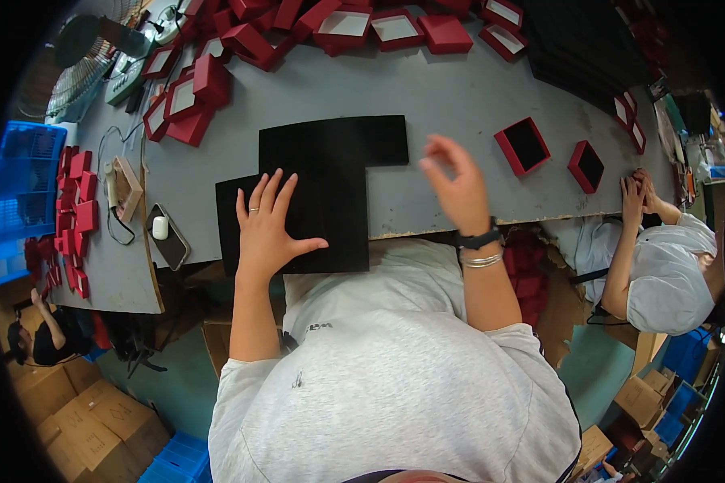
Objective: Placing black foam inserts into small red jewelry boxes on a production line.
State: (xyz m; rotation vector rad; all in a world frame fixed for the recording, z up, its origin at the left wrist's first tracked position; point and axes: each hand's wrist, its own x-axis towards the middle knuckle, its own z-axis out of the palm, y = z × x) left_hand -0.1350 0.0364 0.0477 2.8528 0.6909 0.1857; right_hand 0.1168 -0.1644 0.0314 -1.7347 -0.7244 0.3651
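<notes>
A large black flat sheet [338, 173], made of several dark strips side by side, lies on the grey table [459, 105] in front of me. My left hand [267, 225] rests flat on its near left part, fingers spread, a ring on one finger. My right hand [457, 189] hovers just right of the sheet above the table's near edge, fingers loosely curled, holding nothing; a dark watch and bracelets are on its wrist. Two open red boxes with black lining [523, 146] [586, 166] sit to the right.
Many red boxes and lids [346, 28] are piled along the far edge and the left [76, 209]. A phone [167, 236] lies at the left near corner. Another person [669, 274] works at the right table end. Blue crates [24, 173] and cardboard cartons [89, 419] stand around.
</notes>
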